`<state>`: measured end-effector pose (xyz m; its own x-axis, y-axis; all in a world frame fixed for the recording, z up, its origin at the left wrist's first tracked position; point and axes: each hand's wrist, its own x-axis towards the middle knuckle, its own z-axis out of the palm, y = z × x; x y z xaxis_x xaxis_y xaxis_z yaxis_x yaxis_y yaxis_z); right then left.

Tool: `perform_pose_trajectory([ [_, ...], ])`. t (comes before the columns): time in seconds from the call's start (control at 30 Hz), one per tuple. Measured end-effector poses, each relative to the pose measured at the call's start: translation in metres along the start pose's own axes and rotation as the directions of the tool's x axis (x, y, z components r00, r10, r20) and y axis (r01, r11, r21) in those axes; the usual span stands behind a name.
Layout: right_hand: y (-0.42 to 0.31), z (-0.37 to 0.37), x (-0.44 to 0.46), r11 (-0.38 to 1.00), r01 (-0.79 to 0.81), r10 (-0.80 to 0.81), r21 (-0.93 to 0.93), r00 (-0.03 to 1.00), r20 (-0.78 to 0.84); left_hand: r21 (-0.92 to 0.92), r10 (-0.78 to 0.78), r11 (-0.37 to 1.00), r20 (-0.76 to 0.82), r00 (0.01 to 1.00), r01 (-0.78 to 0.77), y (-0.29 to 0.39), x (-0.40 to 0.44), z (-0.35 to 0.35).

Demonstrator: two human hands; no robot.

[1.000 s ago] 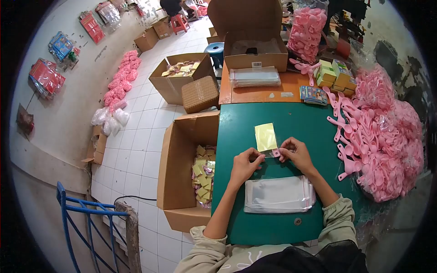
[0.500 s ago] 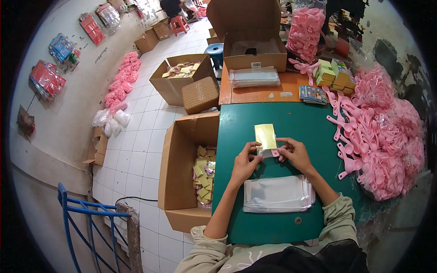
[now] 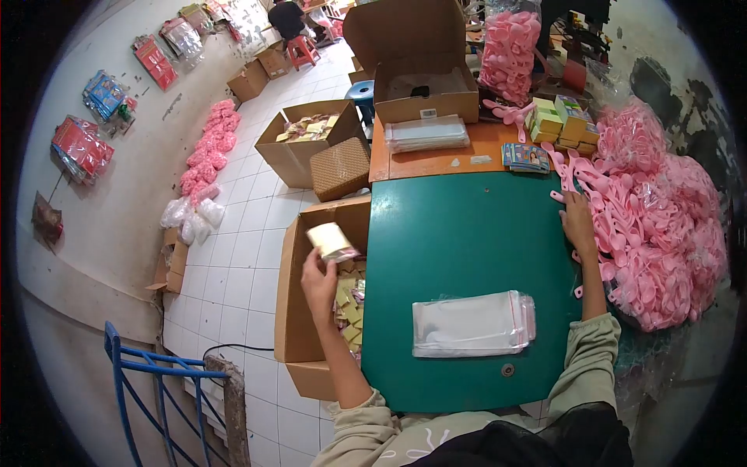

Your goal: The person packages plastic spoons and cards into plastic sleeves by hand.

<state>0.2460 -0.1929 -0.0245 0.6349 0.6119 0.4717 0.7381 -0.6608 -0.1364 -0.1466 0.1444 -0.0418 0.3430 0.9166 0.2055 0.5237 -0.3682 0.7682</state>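
Observation:
My left hand (image 3: 317,284) is closed on a clear packet (image 3: 331,242) with a pale yellow card and something pink at its lower edge. It holds the packet over the open cardboard box (image 3: 291,311) beside the table, where similar yellow-card packets (image 3: 350,311) lie. At the right side of the table, my right hand (image 3: 577,222) reaches to the edge of a heap of pink spoons (image 3: 622,210). Its fingers are stretched over the spoon handles, thumb apart. On the green tabletop (image 3: 451,233), a stack of clear plastic bags (image 3: 467,327) lies near me.
On the orange tabletop (image 3: 405,165) behind are more clear bags (image 3: 428,134), a stack of printed cards (image 3: 525,158), blocks of yellow cards (image 3: 548,118) and an open carton (image 3: 428,105). Another packet box (image 3: 292,159) stands on the floor. A blue metal rail (image 3: 167,367) is at lower left.
My hands have parted. The left has carried the packet from the table's middle leftward over the box; the right has let go of it and moved right to the pink spoons.

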Motion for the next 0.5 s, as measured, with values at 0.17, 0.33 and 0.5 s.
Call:
perform_pose_trajectory([
  [0.17,0.003,0.025,-0.001,0.996,0.019,-0.016,-0.091,0.999,0.033,0.124,0.174,0.98,-0.125,0.977,-0.159,0.039,-0.019,0.012],
  [0.33,-0.007,0.017,0.002,0.988,0.12,-0.113,-0.101,0.991,0.072,-0.313,0.559,0.814,0.651,0.513,-0.49,0.137,-0.071,0.068],
  [0.5,-0.04,-0.033,0.013,0.992,0.094,-0.098,0.088,0.994,0.048,-0.32,0.466,0.809,0.861,0.206,-0.493,0.171,-0.086,0.105],
])
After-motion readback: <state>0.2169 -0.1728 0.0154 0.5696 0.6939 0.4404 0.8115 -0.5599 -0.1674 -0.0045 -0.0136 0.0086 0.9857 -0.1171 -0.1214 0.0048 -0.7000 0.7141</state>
